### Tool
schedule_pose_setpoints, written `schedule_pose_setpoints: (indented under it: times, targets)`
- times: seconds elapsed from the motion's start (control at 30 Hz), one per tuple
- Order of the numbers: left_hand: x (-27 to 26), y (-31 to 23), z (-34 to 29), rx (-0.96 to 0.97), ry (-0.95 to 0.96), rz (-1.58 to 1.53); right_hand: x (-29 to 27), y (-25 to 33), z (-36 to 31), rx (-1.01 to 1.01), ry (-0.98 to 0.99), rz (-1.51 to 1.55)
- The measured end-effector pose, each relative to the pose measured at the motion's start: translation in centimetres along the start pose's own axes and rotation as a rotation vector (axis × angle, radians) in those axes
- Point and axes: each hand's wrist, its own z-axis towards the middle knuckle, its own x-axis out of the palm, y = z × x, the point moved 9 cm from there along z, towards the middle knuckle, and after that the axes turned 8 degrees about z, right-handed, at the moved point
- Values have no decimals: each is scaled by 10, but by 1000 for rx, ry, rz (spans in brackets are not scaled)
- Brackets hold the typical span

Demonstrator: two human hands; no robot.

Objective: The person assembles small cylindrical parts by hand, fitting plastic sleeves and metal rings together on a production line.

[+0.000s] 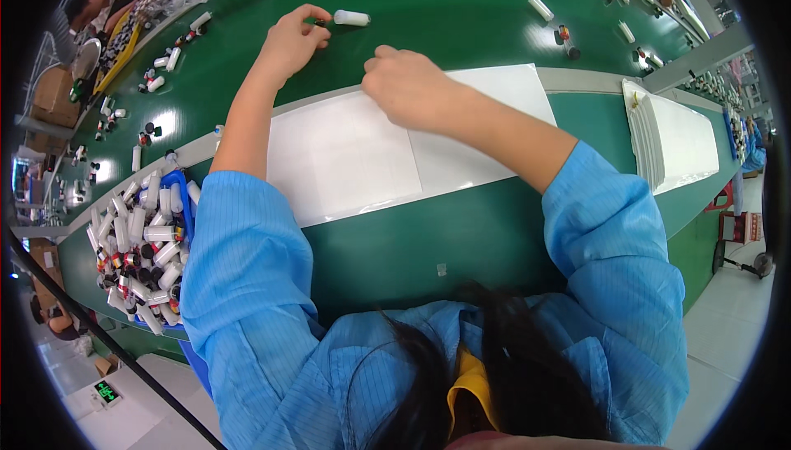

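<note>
My left hand (295, 44) reaches over the green belt, thumb and forefinger curved with a gap between them. Just past its fingertips lies a small white cylinder (353, 18), on its side. A small dark spot shows between those fingers, too small to name. My right hand (404, 86) is closed, its fingers curled under above the far edge of the white sheets; what it holds, if anything, is hidden. Two white sheets (346, 161) with a glossy edge lie side by side, partly overlapping, in front of me.
A blue bin (188, 203) heaped with white cylinders (124, 234) stands at left. A stack of white sheets (680, 141) lies at right. More cylinders (540, 8) are scattered over the green belt (445, 5). A metal rail (577, 81) edges the belt. Other people work beyond it.
</note>
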Motion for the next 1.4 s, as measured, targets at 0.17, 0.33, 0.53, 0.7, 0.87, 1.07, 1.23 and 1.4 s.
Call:
schedule_pose_setpoints:
  times: [0.17, 0.33, 0.53, 0.7, 0.87, 1.07, 1.23, 1.4]
  targets:
    - [-9, -11, -10, 140, -164, 708, -6, 10, 0, -9, -21, -2]
    - [-19, -5, -13, 165, -153, 925, -2, 5, 5, 2, 62, 77]
    - [1, 26, -29, -224, 49, -889, -3, 5, 3, 0, 106, 41]
    - [38, 10, -30, -138, 102, -1279, 10, -25, -1, 198, 189, 367]
    - [48, -4, -36, -68, 117, -1312, 5, -25, 6, 53, 57, 356]
    - [48, -11, -36, -22, 120, -1318, 20, -35, 30, 256, 531, 361]
    - [47, -6, -40, -40, 80, -1323, 24, -32, 23, 297, 616, 373]
    - [46, -18, -40, 11, 80, -1252, 10, -18, -2, 13, 37, 288]
